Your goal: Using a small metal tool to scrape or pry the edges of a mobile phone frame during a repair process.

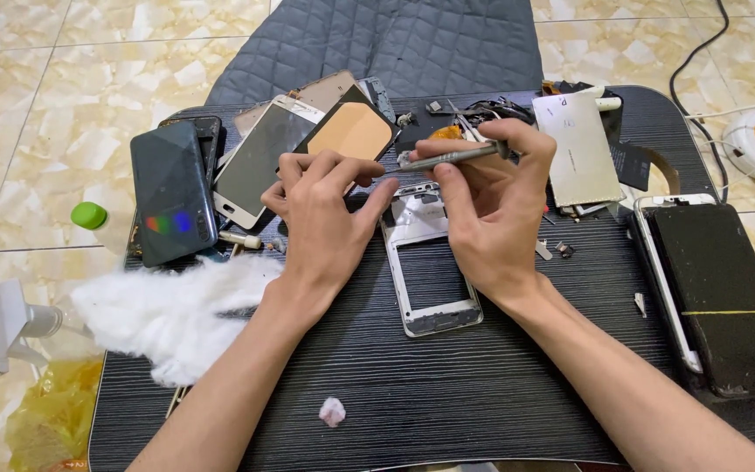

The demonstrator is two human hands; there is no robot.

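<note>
Silver phone frame (pixel 430 288) steadied at table (pixel 447 385) centre by left hand (pixel 325 223), fingers curled, screwdriver (pixel 452 158) pinched by right hand (pixel 491 210), cotton wad (pixel 176 315) at nine o'clock, dark phone (pixel 170 192) at ten o'clock.

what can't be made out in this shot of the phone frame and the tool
Head view only:
- Top of the phone frame: hidden behind both hands.
- Tip of the metal tool: too small and hidden near the left hand, so contact is unclear.
- Fingertips of the right hand on the frame: folded under.
- Dark device at right: cut off by the picture edge.
- Small parts: too small to identify.
</note>
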